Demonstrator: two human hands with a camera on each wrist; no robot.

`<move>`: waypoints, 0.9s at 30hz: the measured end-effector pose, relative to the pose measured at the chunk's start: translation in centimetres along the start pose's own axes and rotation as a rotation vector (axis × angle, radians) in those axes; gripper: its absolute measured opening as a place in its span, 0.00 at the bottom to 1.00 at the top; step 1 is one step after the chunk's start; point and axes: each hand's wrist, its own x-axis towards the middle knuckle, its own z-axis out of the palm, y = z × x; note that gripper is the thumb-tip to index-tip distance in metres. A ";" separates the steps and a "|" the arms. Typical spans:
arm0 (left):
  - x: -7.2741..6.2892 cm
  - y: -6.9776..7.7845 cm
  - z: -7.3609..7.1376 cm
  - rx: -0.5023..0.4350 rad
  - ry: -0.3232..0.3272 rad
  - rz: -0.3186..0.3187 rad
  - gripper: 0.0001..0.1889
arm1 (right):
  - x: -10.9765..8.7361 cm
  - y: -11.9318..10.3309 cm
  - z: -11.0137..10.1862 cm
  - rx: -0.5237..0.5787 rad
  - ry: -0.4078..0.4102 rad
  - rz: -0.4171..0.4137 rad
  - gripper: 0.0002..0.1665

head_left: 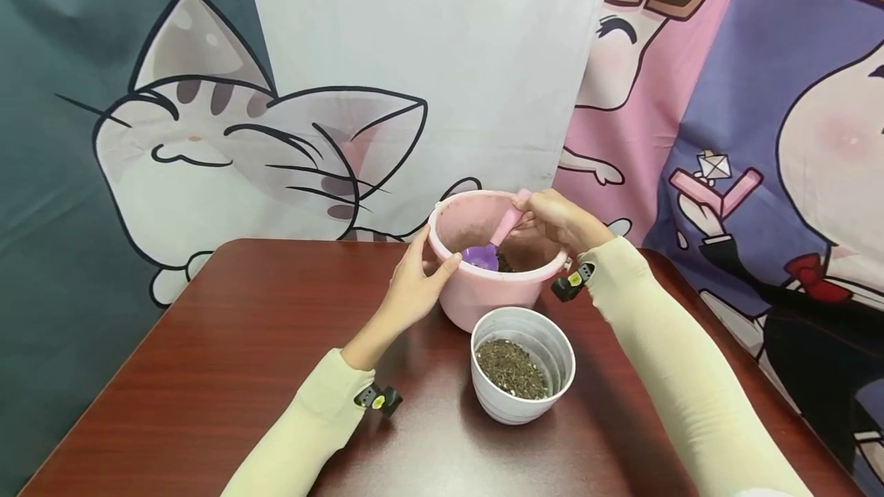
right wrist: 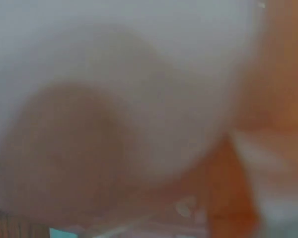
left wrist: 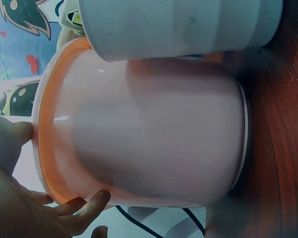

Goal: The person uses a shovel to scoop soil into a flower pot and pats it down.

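Observation:
A pink bucket (head_left: 486, 297) stands on the table with dark soil (head_left: 506, 261) inside. My left hand (head_left: 407, 286) holds its left side, thumb at the rim and fingers against the outer wall, as the left wrist view also shows on the bucket (left wrist: 159, 134). With my right hand (head_left: 558, 215) I grip the pink handle of a scoop (head_left: 507, 227); its purple bowl is tilted down inside the bucket near the soil. In front sits a white ribbed pot (head_left: 507, 410), partly filled with soil mix (head_left: 512, 369). The right wrist view is too blurred and close to show the scoop.
The reddish-brown wooden table (head_left: 276, 328) extends left of the bucket. Behind it hangs a cartoon-printed cloth backdrop (head_left: 442, 37). The white pot stands close before the bucket, between my forearms. A dark wrist device (head_left: 378, 399) is on my left cuff.

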 end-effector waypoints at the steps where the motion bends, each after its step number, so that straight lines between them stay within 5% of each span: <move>1: 0.1 0.0 0.0 -0.005 -0.003 0.006 0.41 | -0.1 -0.1 -0.2 0.012 0.009 0.004 0.09; 9: 0.3 -0.1 0.4 -0.041 -0.020 0.019 0.41 | -1.2 -0.6 -1.5 0.053 0.019 0.022 0.11; 27: -1.7 0.9 0.9 0.050 0.051 -0.086 0.38 | -2.8 -0.7 -3.8 0.187 0.025 -0.011 0.13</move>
